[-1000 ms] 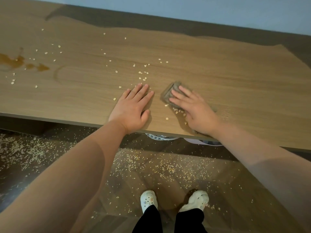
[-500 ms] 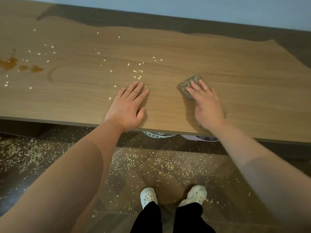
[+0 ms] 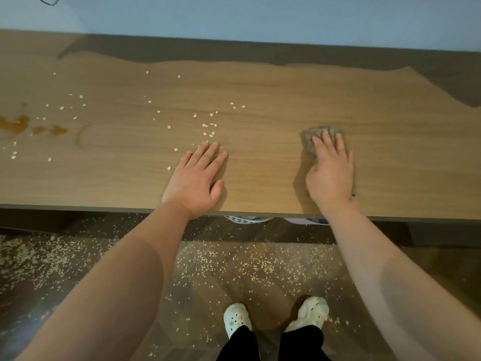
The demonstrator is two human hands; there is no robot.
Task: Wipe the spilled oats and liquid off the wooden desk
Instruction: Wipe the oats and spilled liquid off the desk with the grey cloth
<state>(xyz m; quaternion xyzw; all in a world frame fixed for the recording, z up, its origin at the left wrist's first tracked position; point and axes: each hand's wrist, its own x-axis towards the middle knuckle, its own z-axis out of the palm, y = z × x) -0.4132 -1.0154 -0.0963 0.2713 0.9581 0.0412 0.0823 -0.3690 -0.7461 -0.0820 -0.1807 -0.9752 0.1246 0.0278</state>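
Observation:
A wooden desk (image 3: 390, 157) fills the upper half of the view. Loose oats (image 3: 208, 126) are scattered over its left and middle part. A brown liquid puddle (image 3: 15, 125) sits at the far left edge. My right hand (image 3: 329, 170) presses flat, fingers straight, on a small grey cloth (image 3: 316, 134) on the desk's right middle. My left hand (image 3: 196, 178) rests flat on the desk near its front edge, fingertips just short of the nearest oats.
Many oats (image 3: 234, 264) lie scattered on the dark wooden floor below the desk. A white basket (image 3: 247, 219) peeks out under the desk's front edge. My feet in white shoes (image 3: 307, 316) stand on the floor. A wall runs behind the desk.
My right hand slid the cloth to the right and farther from the front edge, away from the oats. My left hand stayed in place.

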